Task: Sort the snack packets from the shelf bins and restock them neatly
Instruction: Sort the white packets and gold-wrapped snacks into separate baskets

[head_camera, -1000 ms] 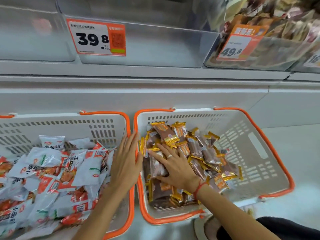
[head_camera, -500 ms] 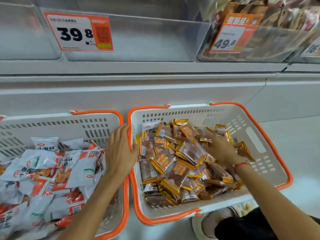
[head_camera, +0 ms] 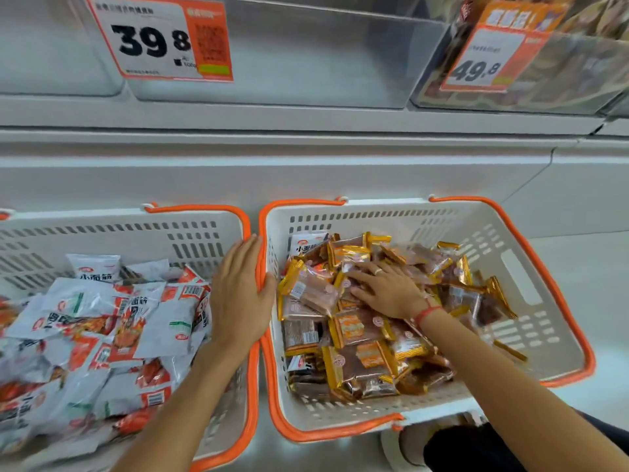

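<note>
A person works over two white baskets with orange rims set side by side below a store shelf. The left hand (head_camera: 238, 294) lies flat, fingers straight, on the adjoining rims of the left basket (head_camera: 197, 233) and the right basket (head_camera: 510, 267), the thumb hooked over the orange edge; it grips no packet. The right hand (head_camera: 384, 289), a ring on one finger and a red string at the wrist, rests palm down with fingers spread and relaxed on top of the heap of brown-and-gold snack packets (head_camera: 357, 335) that fills the right basket, pressing rather than pinching.

Just left of the left hand, white-and-red snack packets (head_camera: 136, 318) are piled in the left basket. One stray white packet (head_camera: 306, 245) sits at the far left corner of the right basket, beyond the right hand's fingertips and among the gold ones. Above both hands, clear shelf bins carry price cards: 39.8 (head_camera: 160, 39) above the left hand, 49.8 (head_camera: 490, 59) above and to the right of the right hand, the latter bin holding dark wrapped goods that are too blurred to identify. Below the right forearm, a pale shoe (head_camera: 405, 444) and a dark trouser leg (head_camera: 476, 451) show on the floor.

Half a second ago the right hand was at the right side of the gold heap; it has since swept left to the centre. The left hand has stayed on the rims.
</note>
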`<action>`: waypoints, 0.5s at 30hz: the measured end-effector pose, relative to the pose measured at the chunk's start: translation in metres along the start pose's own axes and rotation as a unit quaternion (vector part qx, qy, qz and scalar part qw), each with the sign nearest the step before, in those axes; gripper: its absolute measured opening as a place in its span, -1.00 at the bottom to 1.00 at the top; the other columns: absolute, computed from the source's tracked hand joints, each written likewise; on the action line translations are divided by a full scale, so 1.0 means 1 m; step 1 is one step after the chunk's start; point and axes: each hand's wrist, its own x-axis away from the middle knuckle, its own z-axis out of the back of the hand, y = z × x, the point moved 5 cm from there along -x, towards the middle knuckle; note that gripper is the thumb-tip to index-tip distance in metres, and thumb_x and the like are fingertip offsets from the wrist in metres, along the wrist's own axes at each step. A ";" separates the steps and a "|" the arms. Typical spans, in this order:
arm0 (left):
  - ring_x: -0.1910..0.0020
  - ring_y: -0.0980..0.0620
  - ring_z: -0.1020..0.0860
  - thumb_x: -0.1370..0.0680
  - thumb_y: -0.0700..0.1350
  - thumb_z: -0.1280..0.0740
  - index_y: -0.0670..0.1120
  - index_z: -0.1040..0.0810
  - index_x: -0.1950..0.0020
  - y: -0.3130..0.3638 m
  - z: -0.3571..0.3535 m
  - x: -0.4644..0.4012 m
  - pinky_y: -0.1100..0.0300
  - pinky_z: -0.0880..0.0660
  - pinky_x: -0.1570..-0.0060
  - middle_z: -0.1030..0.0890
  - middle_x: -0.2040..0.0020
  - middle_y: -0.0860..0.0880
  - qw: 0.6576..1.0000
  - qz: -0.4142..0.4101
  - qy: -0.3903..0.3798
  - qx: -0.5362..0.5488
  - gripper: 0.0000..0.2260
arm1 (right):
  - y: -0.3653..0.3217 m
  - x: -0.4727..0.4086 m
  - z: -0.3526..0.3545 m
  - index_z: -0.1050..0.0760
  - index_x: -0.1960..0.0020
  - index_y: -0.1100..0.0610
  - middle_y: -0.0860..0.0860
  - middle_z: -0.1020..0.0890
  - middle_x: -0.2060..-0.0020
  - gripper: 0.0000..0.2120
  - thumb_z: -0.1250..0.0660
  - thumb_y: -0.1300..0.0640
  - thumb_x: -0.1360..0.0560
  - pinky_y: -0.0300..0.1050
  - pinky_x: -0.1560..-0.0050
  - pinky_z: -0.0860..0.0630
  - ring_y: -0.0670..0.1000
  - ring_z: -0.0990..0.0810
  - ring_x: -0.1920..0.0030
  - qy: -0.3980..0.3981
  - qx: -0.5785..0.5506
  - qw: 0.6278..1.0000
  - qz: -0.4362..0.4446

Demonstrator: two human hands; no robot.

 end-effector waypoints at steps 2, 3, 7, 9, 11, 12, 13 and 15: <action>-0.52 -0.01 -0.18 -0.59 -0.10 -0.28 -0.08 -0.26 -0.53 0.000 0.001 0.001 0.06 -0.08 -0.45 -0.30 -0.51 -0.02 1.000 0.002 0.002 0.000 -0.49 | 0.030 0.019 0.003 -0.27 -0.48 -0.18 0.04 -0.47 -0.36 -0.49 -0.05 -0.29 -0.58 0.00 -0.24 -0.41 0.14 -0.45 -0.32 -0.057 -0.031 0.997 -0.045; -0.52 -0.02 -0.18 -0.59 -0.10 -0.28 -0.08 -0.26 -0.53 0.001 0.001 0.001 0.08 -0.06 -0.45 -0.30 -0.51 -0.03 1.000 0.002 0.004 -0.001 -0.49 | 0.041 0.028 0.006 -0.28 -0.47 -0.18 0.05 -0.53 -0.29 -0.51 -0.11 -0.27 -0.57 -0.01 -0.18 -0.46 0.14 -0.51 -0.25 -0.085 -0.023 0.994 -0.058; -0.53 0.00 -0.14 -0.60 -0.15 -0.27 -0.12 -0.25 -0.53 0.005 0.002 0.002 0.20 0.07 -0.45 -0.28 -0.52 -0.05 1.000 -0.005 0.005 0.003 -0.50 | 0.052 0.045 0.019 -0.45 -0.35 -0.16 -0.01 -0.59 -0.22 -0.61 -0.25 -0.13 -0.54 -0.08 -0.11 -0.47 0.08 -0.56 -0.19 -0.164 0.029 0.984 -0.069; -0.54 0.04 -0.11 -0.60 -0.16 -0.26 -0.11 -0.23 -0.54 0.006 0.001 0.002 0.24 0.04 -0.41 -0.24 -0.54 -0.03 1.000 0.000 0.002 0.018 -0.49 | 0.035 0.039 0.038 -0.54 -0.24 -0.14 -0.03 -0.58 -0.20 -0.71 -0.23 0.00 -0.55 -0.08 -0.04 -0.48 0.09 -0.56 -0.19 -0.088 0.066 0.992 -0.066; -0.54 0.06 -0.11 -0.60 -0.16 -0.26 -0.08 -0.24 -0.54 0.005 0.002 0.002 0.24 -0.03 -0.36 -0.24 -0.54 -0.02 0.999 0.008 0.005 0.035 -0.50 | 0.000 0.027 0.060 -0.56 -0.21 -0.09 -0.03 -0.60 -0.16 -0.71 -0.19 0.11 -0.57 -0.09 0.05 -0.48 0.08 -0.57 -0.15 0.040 0.052 0.997 -0.027; -0.54 0.06 -0.12 -0.60 -0.16 -0.26 -0.07 -0.25 -0.53 0.005 0.002 0.003 0.24 -0.06 -0.34 -0.24 -0.54 -0.02 0.999 0.011 0.009 0.040 -0.50 | -0.022 0.019 0.069 -0.52 -0.26 -0.07 -0.01 -0.59 -0.17 -0.70 -0.17 0.12 -0.59 -0.08 0.07 -0.48 0.08 -0.57 -0.15 0.087 0.028 0.996 -0.001; -0.53 0.07 -0.13 -0.60 -0.15 -0.27 -0.06 -0.25 -0.53 0.005 0.002 0.003 0.24 -0.08 -0.33 -0.25 -0.54 -0.01 0.999 0.014 0.012 0.044 -0.50 | -0.042 0.008 0.075 -0.46 -0.33 -0.05 0.01 -0.57 -0.22 -0.66 -0.16 0.14 -0.60 -0.05 0.06 -0.48 0.09 -0.54 -0.19 0.119 0.007 0.993 0.026; -0.53 0.07 -0.15 -0.59 -0.14 -0.28 -0.04 -0.26 -0.53 0.005 0.002 0.003 0.23 -0.09 -0.34 -0.26 -0.53 -0.01 0.999 0.018 0.016 0.049 -0.50 | -0.074 -0.021 0.075 -0.34 -0.43 0.03 0.05 -0.46 -0.34 -0.57 -0.20 0.20 -0.57 0.00 -0.11 -0.48 0.12 -0.45 -0.30 0.143 -0.012 0.987 0.070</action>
